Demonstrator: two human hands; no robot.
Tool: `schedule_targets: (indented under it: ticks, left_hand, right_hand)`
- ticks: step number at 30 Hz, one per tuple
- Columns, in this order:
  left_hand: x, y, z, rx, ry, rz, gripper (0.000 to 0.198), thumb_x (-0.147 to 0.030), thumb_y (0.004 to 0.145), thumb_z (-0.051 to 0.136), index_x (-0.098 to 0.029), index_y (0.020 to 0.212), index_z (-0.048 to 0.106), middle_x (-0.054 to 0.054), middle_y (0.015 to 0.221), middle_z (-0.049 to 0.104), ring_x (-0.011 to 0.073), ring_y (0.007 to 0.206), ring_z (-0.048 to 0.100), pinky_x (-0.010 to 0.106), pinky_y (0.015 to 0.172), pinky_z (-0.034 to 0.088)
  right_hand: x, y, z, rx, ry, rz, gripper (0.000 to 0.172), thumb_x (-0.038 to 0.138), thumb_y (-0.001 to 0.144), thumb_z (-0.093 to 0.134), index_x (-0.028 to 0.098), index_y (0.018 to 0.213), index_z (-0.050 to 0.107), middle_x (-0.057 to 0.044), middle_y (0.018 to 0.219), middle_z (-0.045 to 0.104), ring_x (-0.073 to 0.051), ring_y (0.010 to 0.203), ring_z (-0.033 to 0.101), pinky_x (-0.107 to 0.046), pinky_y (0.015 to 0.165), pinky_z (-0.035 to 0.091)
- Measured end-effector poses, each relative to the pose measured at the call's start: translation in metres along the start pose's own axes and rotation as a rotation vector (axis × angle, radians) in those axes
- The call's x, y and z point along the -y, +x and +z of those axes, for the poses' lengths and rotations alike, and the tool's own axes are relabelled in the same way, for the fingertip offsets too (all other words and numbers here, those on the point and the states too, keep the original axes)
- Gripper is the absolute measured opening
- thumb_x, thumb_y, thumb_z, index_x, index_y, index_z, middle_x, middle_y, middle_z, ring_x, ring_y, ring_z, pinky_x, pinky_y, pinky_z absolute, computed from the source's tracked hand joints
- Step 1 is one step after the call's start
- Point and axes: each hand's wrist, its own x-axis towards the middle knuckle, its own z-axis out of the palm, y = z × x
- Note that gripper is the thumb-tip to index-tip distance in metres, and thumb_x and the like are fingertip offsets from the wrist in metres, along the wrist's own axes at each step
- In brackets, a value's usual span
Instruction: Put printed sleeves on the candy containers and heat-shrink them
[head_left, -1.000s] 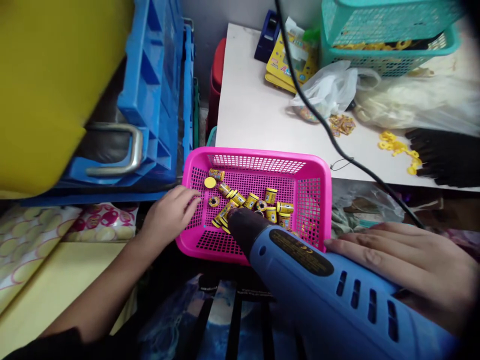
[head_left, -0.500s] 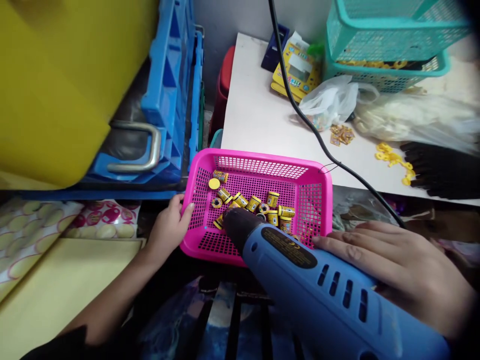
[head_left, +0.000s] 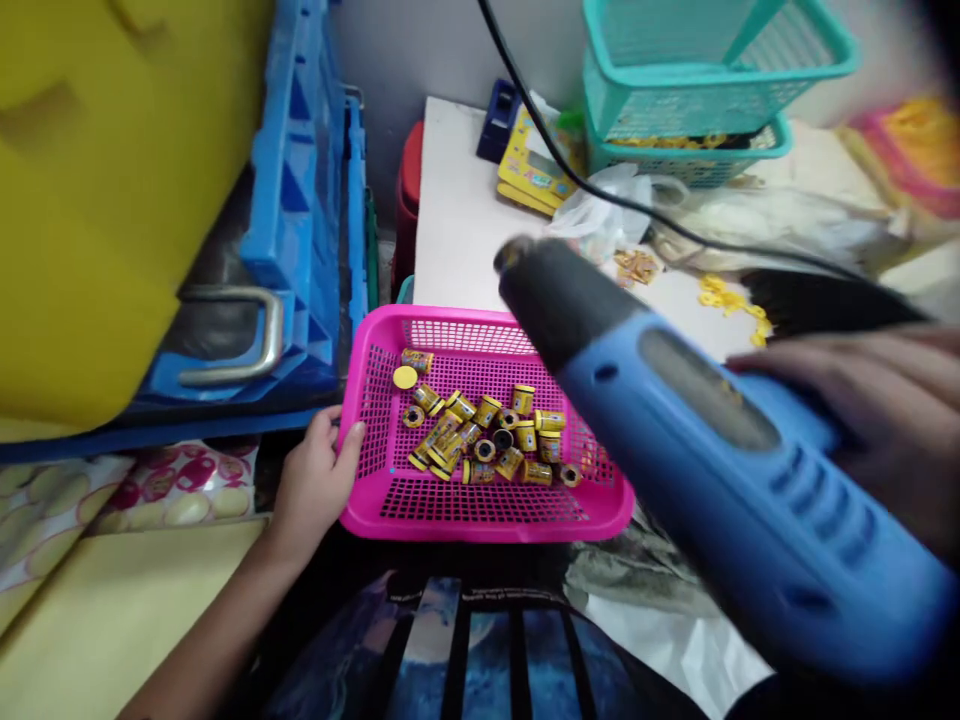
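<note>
My left hand [head_left: 313,482] grips the left rim of a pink mesh basket [head_left: 375,500], fingers curled over its edge. Inside the basket lie several small yellow labelled rolls [head_left: 480,435] in a loose heap. My right hand [head_left: 874,420] is wrapped round a blue heat gun [head_left: 720,470], blurred by motion. The gun's dark nozzle [head_left: 551,290] points up and away, above the basket's far right corner. A black cord [head_left: 540,130] runs from it across the white table.
A white table [head_left: 457,230] behind the basket carries stacked teal baskets [head_left: 697,100], a yellow packet [head_left: 536,170], plastic bags and loose yellow rings [head_left: 724,295]. Blue crates [head_left: 300,200] and a yellow bin [head_left: 97,180] stand at the left. Patterned cloth lies at the lower left.
The heat gun has lifted out of the basket and swung up to the right. My left hand has closed on the basket's left rim. The rolls are now fully in view.
</note>
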Motion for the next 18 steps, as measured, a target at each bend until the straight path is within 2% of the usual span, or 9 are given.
schedule_targets:
  ticks: [1, 2, 3, 6, 9, 13, 14, 16, 18]
  left_hand:
    - [0.001, 0.001, 0.000, -0.012, 0.004, -0.003, 0.042, -0.049, 0.087, 0.046, -0.019, 0.113, 0.058, 0.010, 0.094, 0.077, 0.0278, 0.087, 0.074, 0.033, 0.072, 0.054]
    - [0.002, 0.003, -0.001, -0.020, 0.010, -0.008, 0.042, -0.049, 0.087, 0.046, -0.019, 0.113, 0.058, 0.010, 0.094, 0.077, 0.0279, 0.086, 0.074, 0.033, 0.072, 0.054]
    - [0.003, 0.005, -0.001, -0.021, 0.019, -0.014, 0.042, -0.049, 0.086, 0.047, -0.020, 0.114, 0.058, 0.010, 0.094, 0.077, 0.0280, 0.085, 0.074, 0.033, 0.072, 0.054]
    - [0.006, 0.009, 0.000, -0.001, 0.056, -0.037, 0.042, -0.050, 0.087, 0.046, -0.021, 0.115, 0.057, 0.010, 0.094, 0.077, 0.0294, 0.085, 0.074, 0.035, 0.070, 0.053]
    - [0.010, 0.013, 0.001, 0.019, 0.110, -0.073, 0.043, -0.051, 0.087, 0.045, -0.021, 0.116, 0.056, 0.011, 0.097, 0.077, 0.0317, 0.090, 0.073, 0.036, 0.071, 0.053]
    - [0.017, 0.014, -0.002, 0.028, 0.135, -0.134, 0.046, -0.051, 0.088, 0.041, -0.020, 0.119, 0.055, 0.014, 0.096, 0.076, 0.0324, 0.090, 0.073, 0.036, 0.070, 0.054]
    - [0.019, 0.013, -0.003, 0.031, 0.125, -0.146, 0.046, -0.050, 0.089, 0.041, -0.019, 0.119, 0.055, 0.014, 0.096, 0.076, 0.0323, 0.089, 0.073, 0.036, 0.069, 0.054]
    - [0.024, 0.013, -0.005, 0.039, 0.067, -0.143, 0.040, -0.047, 0.089, 0.040, -0.020, 0.113, 0.058, 0.013, 0.090, 0.076, 0.0309, 0.079, 0.074, 0.035, 0.063, 0.054]
    - [0.027, 0.016, -0.002, -0.017, 0.033, -0.082, 0.031, -0.043, 0.089, 0.042, -0.025, 0.104, 0.062, 0.010, 0.084, 0.076, 0.0278, 0.066, 0.072, 0.033, 0.056, 0.053]
  right_hand:
    - [-0.010, 0.015, 0.005, -0.113, -0.109, -0.017, 0.029, 0.037, 0.088, 0.056, 0.024, 0.111, 0.068, -0.008, 0.090, 0.074, -0.023, 0.082, 0.069, -0.040, 0.078, 0.046]
    - [-0.022, 0.032, 0.012, -0.143, -0.186, -0.017, 0.029, 0.035, 0.093, 0.048, 0.021, 0.107, 0.069, -0.009, 0.090, 0.074, -0.020, 0.084, 0.069, -0.037, 0.076, 0.045]
    - [-0.035, 0.050, 0.022, -0.177, -0.231, -0.006, 0.037, 0.034, 0.098, 0.037, 0.018, 0.101, 0.071, -0.008, 0.087, 0.074, -0.017, 0.082, 0.069, -0.035, 0.075, 0.043]
    - [-0.076, 0.105, 0.059, -0.047, -0.251, 0.053, 0.055, 0.038, 0.102, 0.023, 0.010, 0.102, 0.070, -0.010, 0.094, 0.074, -0.015, 0.090, 0.068, -0.036, 0.083, 0.041]
    - [-0.101, 0.152, 0.107, 0.111, -0.174, 0.001, 0.042, 0.029, 0.097, 0.035, 0.005, 0.110, 0.066, -0.011, 0.107, 0.073, -0.019, 0.100, 0.066, -0.041, 0.094, 0.037]
    - [-0.103, 0.194, 0.166, 0.203, 0.235, -0.019, 0.029, 0.016, 0.081, 0.060, 0.002, 0.106, 0.062, -0.013, 0.117, 0.070, -0.019, 0.110, 0.061, -0.044, 0.102, 0.035]
    - [-0.100, 0.201, 0.176, 0.239, 0.361, -0.021, 0.024, 0.014, 0.082, 0.058, 0.001, 0.102, 0.062, -0.011, 0.112, 0.071, -0.016, 0.109, 0.060, -0.043, 0.102, 0.035]
    - [-0.093, 0.211, 0.190, 0.220, 0.391, -0.045, 0.018, 0.013, 0.086, 0.052, 0.000, 0.090, 0.063, -0.005, 0.091, 0.074, -0.009, 0.097, 0.063, -0.035, 0.098, 0.038]
    - [-0.087, 0.218, 0.200, 0.172, 0.382, -0.073, 0.023, 0.015, 0.089, 0.047, 0.002, 0.085, 0.065, -0.001, 0.077, 0.071, -0.005, 0.086, 0.064, -0.027, 0.090, 0.042]
